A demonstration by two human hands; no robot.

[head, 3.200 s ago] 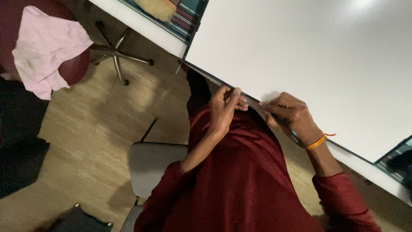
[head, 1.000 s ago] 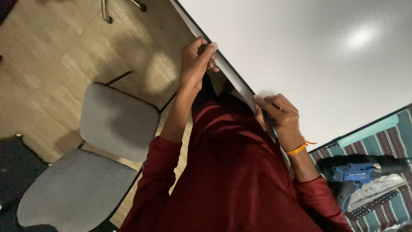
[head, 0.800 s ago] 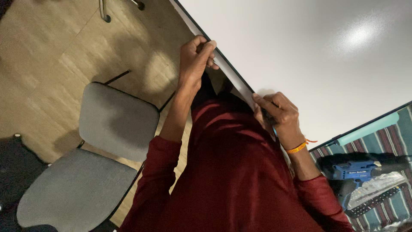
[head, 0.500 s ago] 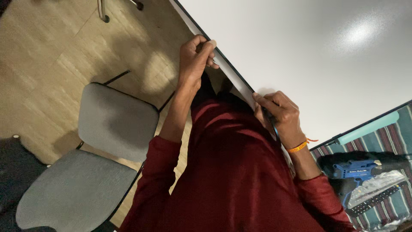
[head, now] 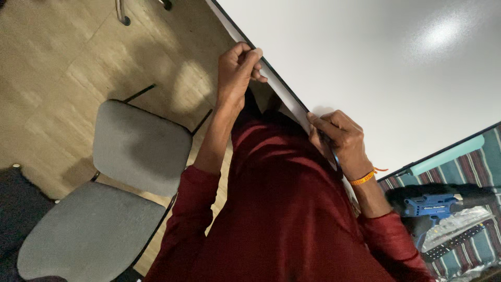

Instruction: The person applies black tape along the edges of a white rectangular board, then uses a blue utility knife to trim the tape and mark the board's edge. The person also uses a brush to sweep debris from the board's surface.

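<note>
While a grey padded chair (head: 99,209) stands on the wood-look floor (head: 47,68) at left, a person in a dark red shirt (head: 282,219) works along the near edge of a white board (head: 376,68). Left hand (head: 236,70) pinches the dark edge strip (head: 284,99); right hand (head: 339,138), fingers pressed together, grips it lower down. A blue power drill (head: 433,204) lies on striped cloth (head: 469,156) at right.

A floor of pale wood-look planks (head: 62,57) fills the left side, with soft shadows lying across it. On it stands a grey padded chair (head: 104,188) on thin black legs (its seat and back both face the camera), and the chrome foot of another chair (head: 125,10) shows at the top edge. At lower right lies a striped teal and dark red cloth (head: 480,151).
</note>
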